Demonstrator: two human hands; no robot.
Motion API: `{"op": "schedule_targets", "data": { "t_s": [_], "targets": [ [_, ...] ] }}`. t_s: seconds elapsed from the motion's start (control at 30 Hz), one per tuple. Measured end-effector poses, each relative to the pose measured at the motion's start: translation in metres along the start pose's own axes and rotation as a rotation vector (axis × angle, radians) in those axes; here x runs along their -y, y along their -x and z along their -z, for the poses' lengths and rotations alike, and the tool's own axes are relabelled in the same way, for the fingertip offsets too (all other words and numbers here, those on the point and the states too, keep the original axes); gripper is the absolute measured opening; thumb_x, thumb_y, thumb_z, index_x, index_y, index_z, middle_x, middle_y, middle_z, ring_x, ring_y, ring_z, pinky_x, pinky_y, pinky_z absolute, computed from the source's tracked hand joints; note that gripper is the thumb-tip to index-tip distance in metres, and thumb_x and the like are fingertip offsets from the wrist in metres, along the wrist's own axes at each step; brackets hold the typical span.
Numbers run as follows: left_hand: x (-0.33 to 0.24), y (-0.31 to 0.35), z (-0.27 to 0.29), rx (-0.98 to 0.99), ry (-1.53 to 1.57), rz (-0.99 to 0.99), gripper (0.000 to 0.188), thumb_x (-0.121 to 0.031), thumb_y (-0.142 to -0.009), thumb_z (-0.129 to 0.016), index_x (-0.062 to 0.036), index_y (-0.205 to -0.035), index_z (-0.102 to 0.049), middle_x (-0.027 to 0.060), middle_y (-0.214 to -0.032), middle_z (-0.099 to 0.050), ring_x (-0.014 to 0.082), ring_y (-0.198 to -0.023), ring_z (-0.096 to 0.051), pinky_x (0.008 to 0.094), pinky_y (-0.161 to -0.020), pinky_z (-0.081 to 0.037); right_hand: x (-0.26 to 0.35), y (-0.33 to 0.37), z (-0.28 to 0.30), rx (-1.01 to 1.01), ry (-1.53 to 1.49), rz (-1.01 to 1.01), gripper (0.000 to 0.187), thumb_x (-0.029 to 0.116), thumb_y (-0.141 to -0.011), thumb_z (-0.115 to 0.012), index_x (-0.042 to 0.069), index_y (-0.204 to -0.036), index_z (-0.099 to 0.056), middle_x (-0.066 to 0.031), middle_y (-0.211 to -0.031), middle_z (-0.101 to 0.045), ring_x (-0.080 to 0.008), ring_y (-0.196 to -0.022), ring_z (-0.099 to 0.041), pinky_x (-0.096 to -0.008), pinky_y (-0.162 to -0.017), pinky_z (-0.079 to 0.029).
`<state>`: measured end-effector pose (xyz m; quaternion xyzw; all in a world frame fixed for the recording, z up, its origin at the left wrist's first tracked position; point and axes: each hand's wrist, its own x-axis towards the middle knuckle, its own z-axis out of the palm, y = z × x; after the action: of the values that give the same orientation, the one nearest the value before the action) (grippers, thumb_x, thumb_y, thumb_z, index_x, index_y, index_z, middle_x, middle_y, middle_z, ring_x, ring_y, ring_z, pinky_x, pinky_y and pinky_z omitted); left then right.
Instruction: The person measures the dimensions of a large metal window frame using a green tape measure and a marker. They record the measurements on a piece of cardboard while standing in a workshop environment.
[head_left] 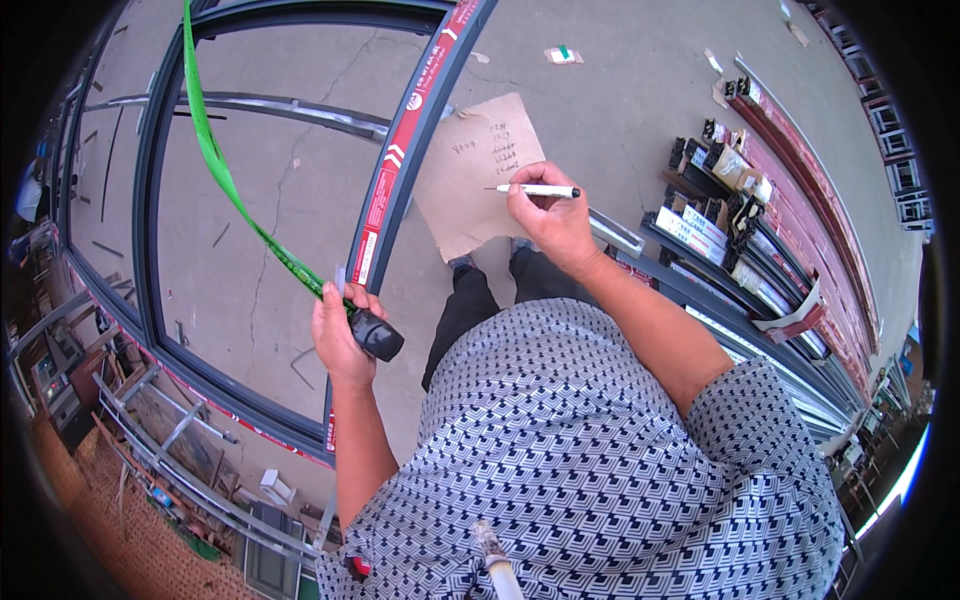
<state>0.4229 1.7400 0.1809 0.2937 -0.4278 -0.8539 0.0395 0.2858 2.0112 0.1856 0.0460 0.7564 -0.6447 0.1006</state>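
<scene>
My left hand is closed around a dark tape measure. Its bright green blade runs out in a curve to the far left, over a dark metal frame. The frame's near bar, with red and white protective film, passes just beyond that hand. Between thumb and fingers my right hand grips a white marker with a black end, its thin tip pointing left. Behind the marker is a piece of brown cardboard with handwriting on it; whether the tip touches it, I cannot tell.
Bundled metal profiles, some wrapped in red film, lie on the right. A metal rack and offcuts crowd the lower left. Scraps of paper dot the concrete floor. A cigarette juts in at the lower edge.
</scene>
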Motion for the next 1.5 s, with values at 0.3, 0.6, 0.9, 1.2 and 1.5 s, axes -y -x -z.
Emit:
{"op": "schedule_targets", "data": {
  "t_s": [0.3, 0.6, 0.9, 1.2, 1.5],
  "targets": [
    [-0.002, 0.005, 0.003, -0.020, -0.099, 0.040, 0.035, -0.038, -0.112, -0.047, -0.0065, -0.097, -0.052, 0.0068, -0.082, -0.057, 0.0196, -0.070, -0.060, 0.0343, -0.063, -0.052, 0.051, 0.012, -0.011, 0.154, -0.090, -0.056, 0.010, 0.010, -0.096, -0.071, 0.005, -0.102, -0.065, 0.0060, -0.082, -0.061, -0.0013, -0.073, -0.056, -0.0209, -0.063, -0.046],
    [-0.009, 0.026, -0.039, 0.124, 0.007, 0.071, 0.034, -0.036, -0.112, -0.046, -0.0060, -0.097, -0.051, 0.0078, -0.082, -0.055, 0.0208, -0.071, -0.060, 0.0341, -0.064, -0.052, 0.094, 0.016, -0.040, 0.478, -0.213, -0.178, 0.015, 0.018, -0.097, -0.074, 0.005, -0.101, -0.066, 0.0002, -0.089, -0.069, -0.0045, -0.080, -0.063, -0.0223, -0.069, -0.050],
    [-0.002, 0.034, -0.037, 0.170, 0.013, 0.114, 0.034, -0.033, -0.113, -0.044, -0.0052, -0.096, -0.051, 0.0076, -0.082, -0.054, 0.0205, -0.070, -0.059, 0.0333, -0.063, -0.051, 0.086, 0.012, -0.050, 0.536, -0.207, -0.207, 0.020, 0.023, -0.098, -0.074, 0.005, -0.101, -0.066, -0.0004, -0.083, -0.069, -0.0042, -0.072, -0.061, -0.0220, -0.061, -0.047],
    [0.012, 0.038, -0.036, 0.199, 0.031, 0.171, 0.035, -0.036, -0.112, -0.049, -0.0046, -0.097, -0.053, 0.0071, -0.082, -0.057, 0.0170, -0.069, -0.061, 0.0303, -0.062, -0.051, 0.084, 0.013, -0.052, 0.558, -0.094, -0.254, 0.017, 0.020, -0.097, -0.072, 0.004, -0.099, -0.066, 0.0008, -0.081, -0.066, -0.0041, -0.071, -0.058, -0.0231, -0.062, -0.046],
    [0.013, 0.038, -0.039, 0.215, -0.010, 0.233, 0.035, -0.035, -0.111, -0.052, -0.0050, -0.095, -0.055, 0.0054, -0.081, -0.060, 0.0142, -0.068, -0.061, 0.0288, -0.062, -0.052, 0.086, 0.016, -0.049, 0.589, 0.032, -0.302, 0.015, 0.018, -0.095, -0.070, 0.004, -0.097, -0.066, 0.0017, -0.080, -0.065, -0.0048, -0.072, -0.058, -0.0245, -0.063, -0.048]
  ]
}}
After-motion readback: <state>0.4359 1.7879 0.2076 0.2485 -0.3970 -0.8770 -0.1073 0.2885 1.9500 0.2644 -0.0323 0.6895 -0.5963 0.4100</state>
